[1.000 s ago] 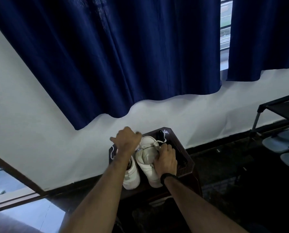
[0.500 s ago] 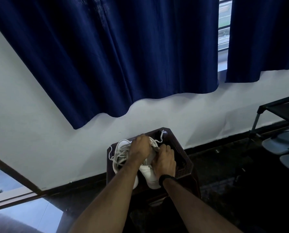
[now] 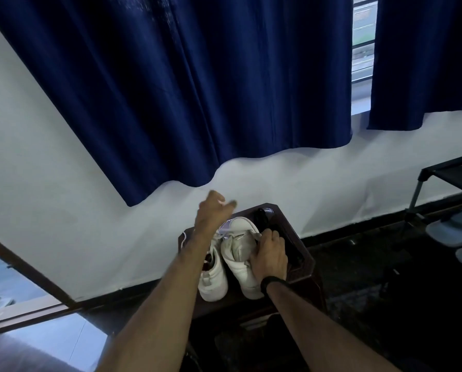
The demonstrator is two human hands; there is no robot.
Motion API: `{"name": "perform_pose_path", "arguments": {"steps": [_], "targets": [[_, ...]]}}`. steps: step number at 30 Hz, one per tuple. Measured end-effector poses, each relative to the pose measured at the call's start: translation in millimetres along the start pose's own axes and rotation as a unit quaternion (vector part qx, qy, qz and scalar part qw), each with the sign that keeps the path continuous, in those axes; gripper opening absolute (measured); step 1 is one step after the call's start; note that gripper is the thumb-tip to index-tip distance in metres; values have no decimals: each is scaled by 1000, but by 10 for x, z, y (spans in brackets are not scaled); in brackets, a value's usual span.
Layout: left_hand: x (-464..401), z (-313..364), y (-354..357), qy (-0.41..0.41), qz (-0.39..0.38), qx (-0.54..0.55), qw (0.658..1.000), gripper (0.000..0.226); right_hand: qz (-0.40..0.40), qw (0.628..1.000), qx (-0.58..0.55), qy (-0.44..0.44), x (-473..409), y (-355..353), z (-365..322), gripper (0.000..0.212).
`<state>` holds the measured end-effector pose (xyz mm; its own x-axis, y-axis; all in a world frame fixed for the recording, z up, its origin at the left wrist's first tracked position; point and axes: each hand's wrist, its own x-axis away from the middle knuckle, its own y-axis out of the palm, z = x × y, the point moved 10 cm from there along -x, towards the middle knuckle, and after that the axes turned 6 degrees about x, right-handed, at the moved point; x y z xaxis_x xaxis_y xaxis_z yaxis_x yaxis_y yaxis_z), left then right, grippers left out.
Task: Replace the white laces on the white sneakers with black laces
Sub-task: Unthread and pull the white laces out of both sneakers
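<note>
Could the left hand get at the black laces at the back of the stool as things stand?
Probably yes. The left hand is raised above the shoes, pinching a white lace, and the black laces lie uncovered on the stool just behind the right sneaker. It would have to drop the lace first.

His left hand [image 3: 213,210] has swung up off the right sneaker [image 3: 242,253], dragging the white lace [image 3: 225,230] out taut, and the left sneaker [image 3: 213,275] beneath his forearm shows more now
</note>
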<state>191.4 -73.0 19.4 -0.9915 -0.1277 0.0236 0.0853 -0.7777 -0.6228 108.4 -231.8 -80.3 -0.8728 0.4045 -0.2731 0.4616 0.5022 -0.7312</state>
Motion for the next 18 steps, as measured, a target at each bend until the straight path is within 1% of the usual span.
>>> {"name": "perform_pose_path", "arguments": {"steps": [1,2,3,4,5,6,7,9,11,13,16,18], "targets": [[31,-79,151,10,-44,-84,995,37,2,1000,0,1,1,0,3,15],[84,-141,279,22,-76,-171,982,39,5,1000,2,1,2,1,3,13],[138,-171,361,43,-84,-259,961,37,9,1000,3,-1,1,-2,2,11],[163,-172,399,71,-74,-329,939,34,13,1000,1,-2,1,-9,-2,10],[188,-136,416,101,-55,-369,923,30,16,1000,-1,-3,1,-16,-4,10],[194,-98,407,121,-36,-383,915,28,18,1000,-2,-5,0,-22,-6,9],[199,-43,377,136,-20,-380,915,27,18,1000,-2,-4,1,-21,-6,8],[182,78,269,140,1,-331,933,27,18,1000,-2,-1,-4,-20,-1,9],[131,156,105,113,25,-240,964,24,17,1000,-3,-4,-2,-8,-9,12],[114,175,3,92,40,-162,982,22,16,1000,-2,-5,3,-1,-9,15],[195,33,-3,60,43,-72,995,20,14,1000,-4,-1,-1,8,-1,14],[220,-56,82,55,23,15,998,24,13,1000,0,-1,-2,13,2,14]]}}
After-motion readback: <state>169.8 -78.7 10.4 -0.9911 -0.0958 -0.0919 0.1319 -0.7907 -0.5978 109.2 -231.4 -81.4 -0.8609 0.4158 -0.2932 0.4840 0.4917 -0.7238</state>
